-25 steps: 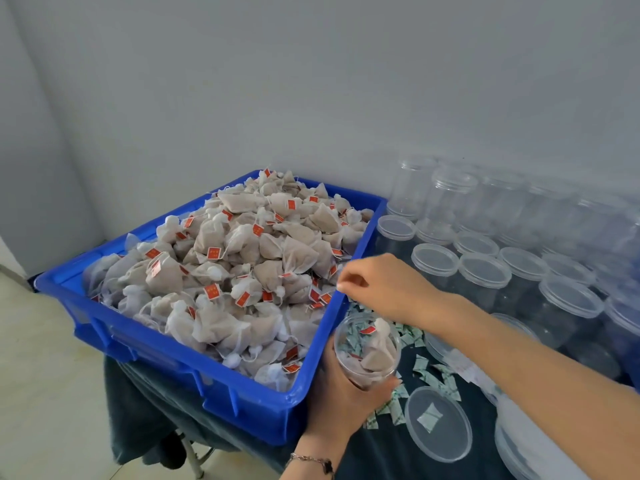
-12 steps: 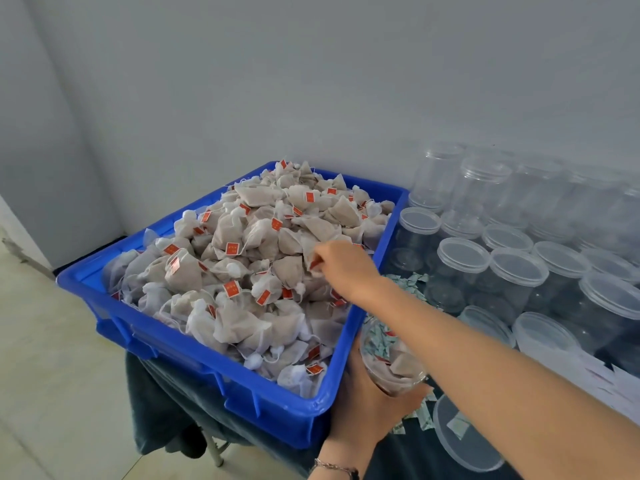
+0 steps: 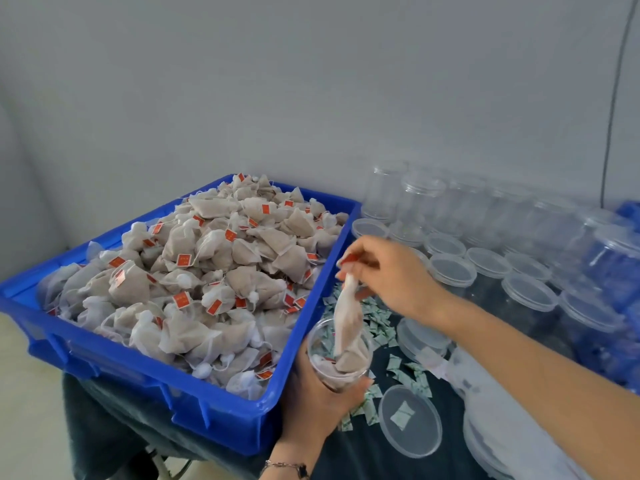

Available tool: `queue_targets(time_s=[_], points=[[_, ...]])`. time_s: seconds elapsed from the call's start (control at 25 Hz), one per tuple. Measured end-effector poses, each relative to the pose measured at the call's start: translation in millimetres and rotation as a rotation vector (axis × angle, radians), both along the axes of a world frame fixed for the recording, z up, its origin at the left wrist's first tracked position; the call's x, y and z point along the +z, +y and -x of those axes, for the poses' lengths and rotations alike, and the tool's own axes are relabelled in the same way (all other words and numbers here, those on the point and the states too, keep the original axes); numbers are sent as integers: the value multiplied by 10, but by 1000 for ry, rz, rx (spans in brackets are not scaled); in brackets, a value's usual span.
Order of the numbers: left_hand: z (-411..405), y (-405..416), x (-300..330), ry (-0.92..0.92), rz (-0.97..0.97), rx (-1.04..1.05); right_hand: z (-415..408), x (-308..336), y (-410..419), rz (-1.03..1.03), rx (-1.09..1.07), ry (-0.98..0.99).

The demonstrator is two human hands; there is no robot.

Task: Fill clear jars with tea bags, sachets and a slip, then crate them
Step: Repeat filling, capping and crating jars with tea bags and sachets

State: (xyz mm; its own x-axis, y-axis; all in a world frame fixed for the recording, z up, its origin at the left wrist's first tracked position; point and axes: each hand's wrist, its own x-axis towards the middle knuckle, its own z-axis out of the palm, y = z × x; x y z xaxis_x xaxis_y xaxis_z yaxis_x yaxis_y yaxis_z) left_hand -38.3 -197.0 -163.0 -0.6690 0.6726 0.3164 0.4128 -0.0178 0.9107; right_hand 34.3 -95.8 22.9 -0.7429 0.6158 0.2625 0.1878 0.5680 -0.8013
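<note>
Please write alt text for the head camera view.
The right hand lowers a tea bag into a clear jar held by the left hand, beside a blue crate heaped with tea bags. Empty jars stand behind.

Bare forearms, with a thin chain bracelet on the left wrist

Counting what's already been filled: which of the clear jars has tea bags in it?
Only the open jar gripped by the left hand; the other jars stand lidded and empty.
</note>
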Motion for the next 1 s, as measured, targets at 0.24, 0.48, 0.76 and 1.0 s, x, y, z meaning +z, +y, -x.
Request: queue_targets(time_s=[0.24,0.48,0.76,1.0], points=[[21,29,-53,-17,1,-17,-101,-503,-197,-885,280,-769],[39,33,-67,-2,-1,-26,-178,-554,-173,-547,128,-488],[14,2,-32,-15,1,-31,-572,-1134,298,-327,-204,-771],[7,-7,-18,-12,-10,-46,-637,-1421,382,-376,-224,-977]])
